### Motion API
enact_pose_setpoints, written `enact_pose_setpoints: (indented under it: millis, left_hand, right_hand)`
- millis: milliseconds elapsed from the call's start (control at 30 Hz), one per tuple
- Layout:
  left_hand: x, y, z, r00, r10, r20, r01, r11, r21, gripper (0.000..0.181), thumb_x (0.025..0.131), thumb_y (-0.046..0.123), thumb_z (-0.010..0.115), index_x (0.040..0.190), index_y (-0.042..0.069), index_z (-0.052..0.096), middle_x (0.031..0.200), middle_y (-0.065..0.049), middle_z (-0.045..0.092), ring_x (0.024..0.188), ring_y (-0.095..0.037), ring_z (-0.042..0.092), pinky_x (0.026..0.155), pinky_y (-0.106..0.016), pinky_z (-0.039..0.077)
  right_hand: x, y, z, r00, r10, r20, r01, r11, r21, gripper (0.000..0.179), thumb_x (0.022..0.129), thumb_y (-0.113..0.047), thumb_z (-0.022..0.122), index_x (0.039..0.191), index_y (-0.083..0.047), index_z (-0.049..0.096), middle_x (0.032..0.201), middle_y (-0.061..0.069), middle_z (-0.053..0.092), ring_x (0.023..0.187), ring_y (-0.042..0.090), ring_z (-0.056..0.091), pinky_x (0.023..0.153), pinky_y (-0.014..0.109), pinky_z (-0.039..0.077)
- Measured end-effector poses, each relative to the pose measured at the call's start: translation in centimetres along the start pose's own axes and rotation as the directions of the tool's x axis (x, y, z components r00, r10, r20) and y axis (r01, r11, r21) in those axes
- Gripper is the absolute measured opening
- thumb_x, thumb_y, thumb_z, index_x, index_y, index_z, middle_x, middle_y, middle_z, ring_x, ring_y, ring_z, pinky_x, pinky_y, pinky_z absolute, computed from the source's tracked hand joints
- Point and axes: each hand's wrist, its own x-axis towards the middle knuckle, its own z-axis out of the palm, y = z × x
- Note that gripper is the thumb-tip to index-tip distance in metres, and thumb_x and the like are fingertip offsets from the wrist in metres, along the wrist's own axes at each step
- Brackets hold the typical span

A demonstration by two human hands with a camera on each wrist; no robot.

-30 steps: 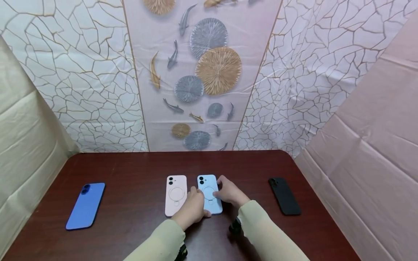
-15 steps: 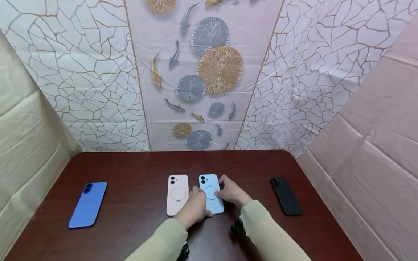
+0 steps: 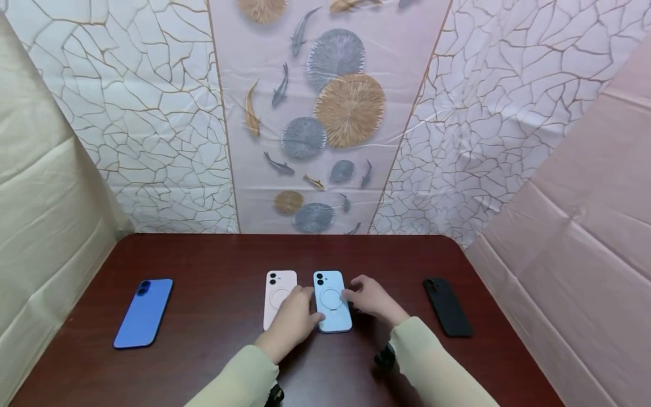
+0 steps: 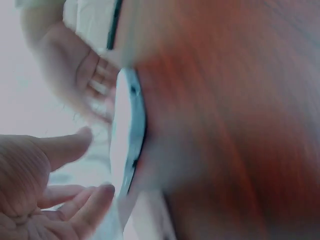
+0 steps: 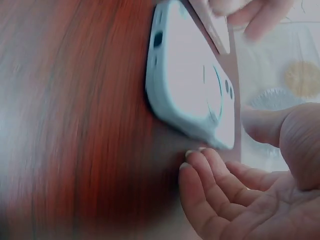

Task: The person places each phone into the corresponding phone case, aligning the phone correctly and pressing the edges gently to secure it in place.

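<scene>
A light blue phone (image 3: 333,321), with a ring on its back and two camera lenses, lies face down at the middle of the table. My left hand (image 3: 292,317) is at its left side, over the lower part of a pale pink phone (image 3: 273,291) that it partly hides. In the left wrist view, the thumb and fingers of my left hand (image 4: 55,185) are spread, with nothing between them. To the right of the light blue phone is my right hand (image 3: 375,298), thumb near the ring. Loosely extended fingers (image 5: 200,195) show beside the phone's edge in the right wrist view.
A darker blue phone (image 3: 144,314) lies at an angle on the left of the brown table (image 3: 213,260). On the right rests a black phone (image 3: 448,308). Patterned cloth (image 3: 168,124) stands behind the table, with plain cloth walls at both sides.
Both hands have come away from the light blue phone: the left hand has drawn left, more over the pink phone, and the right hand slightly right. The head view has shifted a little.
</scene>
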Motion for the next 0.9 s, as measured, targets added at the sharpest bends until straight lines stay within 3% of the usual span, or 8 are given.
enact_pose_setpoints:
  millis: [133,267,433,667,800,900]
  left_hand:
    - [-0.6,-1.9,-2.9,0.993,-0.041,-0.110,0.045,0.998,0.037,0.065,0.081,0.035,0.079,0.131,0.001,0.056,0.121,-0.016,0.060,0.110,-0.034,0.058,0.090,-0.048,0.048]
    - [-1.3,-5.1,-5.8,0.978,-0.100,-0.183,0.120,0.988,0.100,0.069,0.080,0.039,0.078,0.134,0.004,0.054,0.127,-0.019,0.057,0.111,-0.039,0.057,0.087,-0.055,0.047]
    - [-2.7,-8.9,-9.0,0.964,-0.188,-0.188,0.215,0.967,0.135,0.073,0.083,0.038,0.075,0.140,0.001,0.047,0.135,-0.026,0.048,0.116,-0.045,0.050,0.088,-0.061,0.044]
    - [-5.3,-14.2,-13.4,0.947,-0.261,-0.186,0.296,0.935,0.194,0.082,0.083,0.041,0.075,0.138,-0.009,0.041,0.129,-0.037,0.043,0.114,-0.053,0.044,0.089,-0.064,0.040]
    - [-7.0,-16.9,-15.0,0.936,-0.299,-0.187,0.336,0.916,0.220,0.087,0.081,0.046,0.075,0.135,-0.013,0.041,0.126,-0.042,0.039,0.113,-0.058,0.040,0.085,-0.067,0.039]
    - [-8.1,-18.6,-15.7,0.919,-0.336,-0.204,0.379,0.895,0.234,0.090,0.079,0.048,0.076,0.134,-0.014,0.040,0.120,-0.042,0.039,0.108,-0.058,0.041,0.077,-0.068,0.041]
  right_hand:
    - [-0.6,1.4,-2.3,0.997,0.002,-0.071,-0.009,0.994,-0.107,0.049,0.092,-0.038,0.066,0.123,-0.001,0.058,0.101,0.009,0.062,0.084,0.020,0.059,0.072,0.039,0.050]
    - [-1.3,3.2,-4.8,0.994,-0.001,-0.110,-0.018,0.985,-0.172,0.056,0.092,-0.044,0.064,0.127,-0.001,0.055,0.112,0.014,0.060,0.092,0.025,0.058,0.077,0.045,0.050]
    - [-2.3,5.5,-6.9,0.988,0.014,-0.156,-0.049,0.974,-0.219,0.060,0.093,-0.043,0.062,0.130,0.003,0.050,0.120,0.024,0.057,0.100,0.034,0.058,0.080,0.052,0.049]
    - [-2.7,8.0,-9.3,0.975,0.009,-0.220,-0.079,0.946,-0.313,0.066,0.095,-0.044,0.059,0.131,0.010,0.045,0.123,0.035,0.050,0.107,0.050,0.051,0.083,0.059,0.045]
    - [-3.1,9.2,-10.5,0.968,0.028,-0.248,-0.113,0.936,-0.334,0.066,0.096,-0.042,0.057,0.131,0.013,0.044,0.122,0.038,0.048,0.107,0.055,0.047,0.085,0.062,0.042]
    - [-3.3,9.9,-11.2,0.964,0.071,-0.257,-0.160,0.927,-0.341,0.069,0.096,-0.043,0.057,0.132,0.014,0.042,0.121,0.040,0.045,0.107,0.058,0.043,0.085,0.064,0.039]
